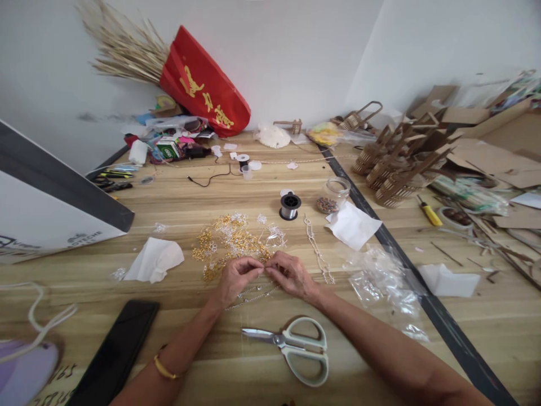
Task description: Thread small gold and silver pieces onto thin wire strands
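My left hand (240, 277) and my right hand (291, 275) meet fingertip to fingertip over the table, both closed in a pinch. What they pinch is too small to make out. A thin beaded strand (253, 298) lies just below them, its right end passing near my right hand. Right behind my fingers spreads a pile of gold and silver beads (236, 239), with clear slender pieces (275, 235) at its right side. Scissors (291, 344) with pale handles lie in front of my hands, blades pointing left. A second pale strand (316, 248) rests to the right.
Behind the beads stand a spool of wire (289, 206) and a glass jar (333, 197). Clear plastic bags (386, 276) lie right, a black phone (116, 349) front left. White paper (154, 260) is left of the beads. Small woven baskets (397, 163) crowd the far right.
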Demonstrator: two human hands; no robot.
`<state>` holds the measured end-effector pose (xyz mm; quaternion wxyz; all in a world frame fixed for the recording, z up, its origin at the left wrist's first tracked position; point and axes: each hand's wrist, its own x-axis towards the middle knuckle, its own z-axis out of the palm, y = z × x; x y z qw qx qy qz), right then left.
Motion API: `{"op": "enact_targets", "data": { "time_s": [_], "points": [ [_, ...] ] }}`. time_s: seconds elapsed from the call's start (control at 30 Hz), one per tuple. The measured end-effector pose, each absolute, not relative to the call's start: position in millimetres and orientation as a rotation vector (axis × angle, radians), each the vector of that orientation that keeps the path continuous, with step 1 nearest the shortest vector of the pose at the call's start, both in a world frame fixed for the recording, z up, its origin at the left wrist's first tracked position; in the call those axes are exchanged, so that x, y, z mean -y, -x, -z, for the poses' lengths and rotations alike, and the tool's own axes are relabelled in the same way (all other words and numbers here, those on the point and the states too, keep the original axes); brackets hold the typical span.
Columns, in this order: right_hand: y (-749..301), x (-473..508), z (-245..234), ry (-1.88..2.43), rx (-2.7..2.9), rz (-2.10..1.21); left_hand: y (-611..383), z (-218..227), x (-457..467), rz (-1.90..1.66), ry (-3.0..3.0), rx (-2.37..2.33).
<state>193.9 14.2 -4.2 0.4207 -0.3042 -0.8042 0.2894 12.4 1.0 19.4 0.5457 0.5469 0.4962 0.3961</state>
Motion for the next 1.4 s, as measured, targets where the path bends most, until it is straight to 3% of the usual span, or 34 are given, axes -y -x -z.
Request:
{"op": "enact_targets", "data": {
  "time_s": [1.4],
  "points": [
    [-196,-9,1,0.695,2.038,-0.63,-7,-7,-2,-0.968,-1.244,-1.163]
  ]
}}
